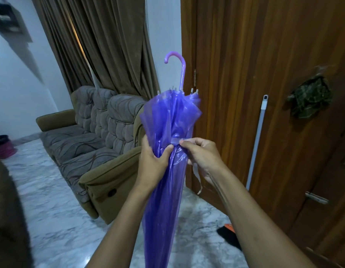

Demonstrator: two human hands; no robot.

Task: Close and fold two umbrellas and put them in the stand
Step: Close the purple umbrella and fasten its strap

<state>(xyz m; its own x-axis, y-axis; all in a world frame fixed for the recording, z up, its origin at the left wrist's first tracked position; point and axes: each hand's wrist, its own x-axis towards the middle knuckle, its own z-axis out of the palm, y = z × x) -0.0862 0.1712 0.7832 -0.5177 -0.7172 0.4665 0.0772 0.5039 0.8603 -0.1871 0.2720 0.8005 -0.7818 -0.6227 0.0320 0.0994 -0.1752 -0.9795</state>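
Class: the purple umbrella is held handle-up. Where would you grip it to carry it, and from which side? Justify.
Probably the straight stem of the hooked handle, from the right: the hook curls left and it stands bare above the canopy. The left hand grips the bunched canopy and the right hand pinches the strap, so the middle is taken.

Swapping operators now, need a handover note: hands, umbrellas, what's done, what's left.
Left hand: grips the gathered umbrella at mid-canopy, handle up.
Right hand: pinches the strap wrapped round the canopy; the strap's loose end hangs below the hand.
Done: this umbrella is closed and gathered.
Left: fasten the strap, put the umbrella in the stand, then do the second umbrella. I cannot make out a stand or a second umbrella in view.
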